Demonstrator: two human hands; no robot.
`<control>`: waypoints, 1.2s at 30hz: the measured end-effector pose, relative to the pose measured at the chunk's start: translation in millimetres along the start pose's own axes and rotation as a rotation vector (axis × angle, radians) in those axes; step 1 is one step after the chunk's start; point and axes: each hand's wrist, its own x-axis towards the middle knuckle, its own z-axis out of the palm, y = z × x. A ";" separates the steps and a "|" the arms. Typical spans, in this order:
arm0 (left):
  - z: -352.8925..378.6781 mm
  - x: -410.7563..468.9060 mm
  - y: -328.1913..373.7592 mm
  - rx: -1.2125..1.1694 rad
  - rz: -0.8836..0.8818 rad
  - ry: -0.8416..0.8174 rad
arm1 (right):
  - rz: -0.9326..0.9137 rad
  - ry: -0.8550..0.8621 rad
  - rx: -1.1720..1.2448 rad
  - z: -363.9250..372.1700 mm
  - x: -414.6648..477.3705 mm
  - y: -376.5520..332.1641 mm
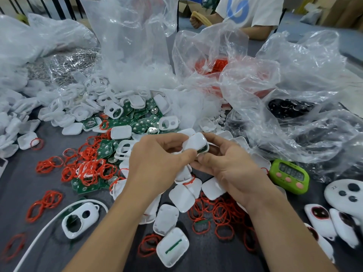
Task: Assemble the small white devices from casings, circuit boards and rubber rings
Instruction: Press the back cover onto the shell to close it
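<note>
Between left hand (157, 163) and right hand (231, 165): white casing (195, 143), pinched by both.
Looks light, stiff, slick; grip its edges.

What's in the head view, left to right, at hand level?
white casing with a red ring → heap of red rubber rings → left hand → held casing → right hand → green timer → round white pad with three dark buttons
</note>
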 end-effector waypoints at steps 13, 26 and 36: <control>-2.8 0.1 -0.2 0.110 0.036 -0.006 | -0.010 0.021 -0.039 0.5 -2.0 -0.6; -2.1 0.2 -1.6 0.142 0.070 -0.013 | 0.020 0.069 -0.038 2.7 -6.0 -5.2; 1.7 3.7 -8.2 -0.076 0.057 -0.059 | -0.011 0.132 -0.049 7.7 -5.4 -8.4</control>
